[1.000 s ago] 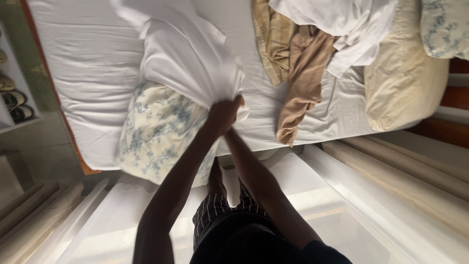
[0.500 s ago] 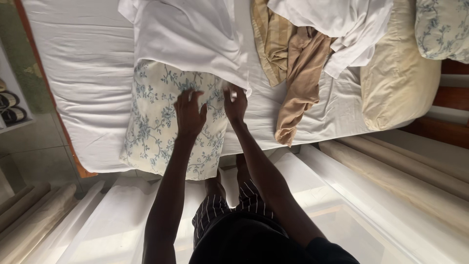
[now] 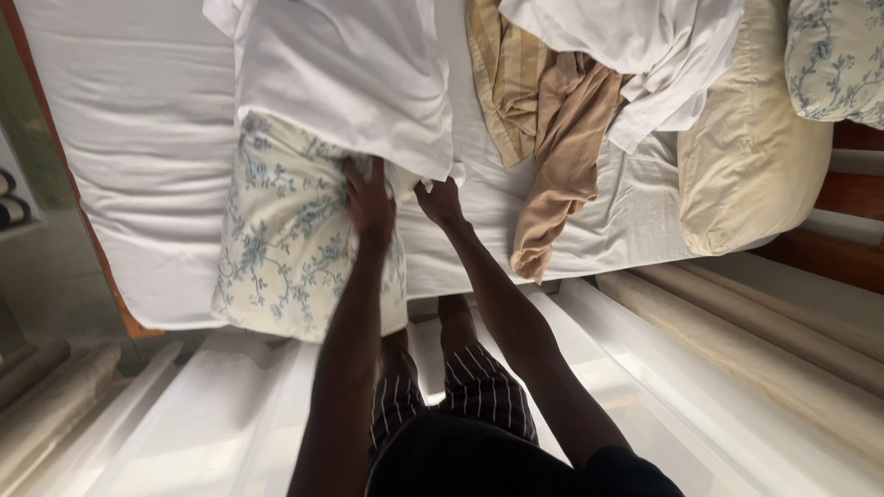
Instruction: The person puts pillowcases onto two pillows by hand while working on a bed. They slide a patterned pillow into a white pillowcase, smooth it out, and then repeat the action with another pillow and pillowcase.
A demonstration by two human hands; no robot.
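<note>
A pillow with a blue flower print (image 3: pixel 276 230) lies on the near edge of the bed, its far half inside a white pillowcase (image 3: pixel 350 83). My left hand (image 3: pixel 368 198) presses on the pillow right at the case's open edge, fingers partly under the white cloth. My right hand (image 3: pixel 437 198) grips the near corner of the pillowcase opening beside it.
The bed has a white sheet (image 3: pixel 138 120). A tan garment (image 3: pixel 562 138) and crumpled white cloth (image 3: pixel 645 46) lie to the right, with a cream pillow (image 3: pixel 755 147) and another flowered pillow (image 3: pixel 838 55) beyond. White curtains (image 3: pixel 691 368) hang by my legs. Shoes (image 3: pixel 11 198) sit on a shelf at left.
The pillow has gone from mostly uncovered to deeper in the case. My left hand slid up to the case's opening; my right hand stayed at the case's corner.
</note>
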